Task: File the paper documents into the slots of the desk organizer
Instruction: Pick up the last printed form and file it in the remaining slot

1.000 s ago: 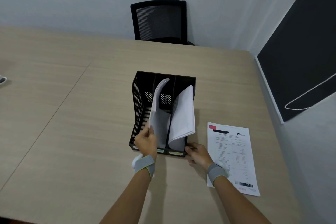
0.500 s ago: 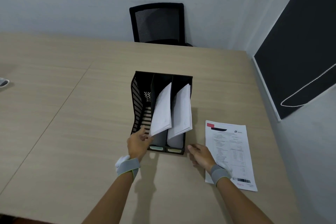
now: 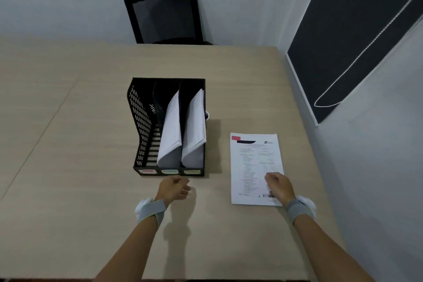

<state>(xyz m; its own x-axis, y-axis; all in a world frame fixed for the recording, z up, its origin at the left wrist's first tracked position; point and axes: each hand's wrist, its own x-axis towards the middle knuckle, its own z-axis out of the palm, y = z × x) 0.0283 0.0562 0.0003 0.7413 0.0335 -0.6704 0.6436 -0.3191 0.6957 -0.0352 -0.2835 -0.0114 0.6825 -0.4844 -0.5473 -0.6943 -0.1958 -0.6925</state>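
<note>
A black three-slot desk organizer [image 3: 142,121] stands on the table. White papers lean in its middle slot [image 3: 170,130] and in its right slot [image 3: 194,126]; the left slot holds nothing. A printed document [image 3: 254,158] lies flat to the right of the organizer. My left hand [image 3: 174,189] hovers just in front of the organizer, fingers loosely curled, holding nothing. My right hand [image 3: 278,184] rests on the lower right part of the printed document, fingers bent onto the sheet; whether it grips the sheet is unclear.
The wooden table [image 3: 68,144] ends at the wall on the right. A black mesh chair [image 3: 164,16] stands behind the far edge. A dark window blind with a bead chain [image 3: 357,52] hangs on the right wall.
My left hand let go of the middle-slot papers and drew back toward me. My right hand left the organizer's front corner and moved right onto the printed document.
</note>
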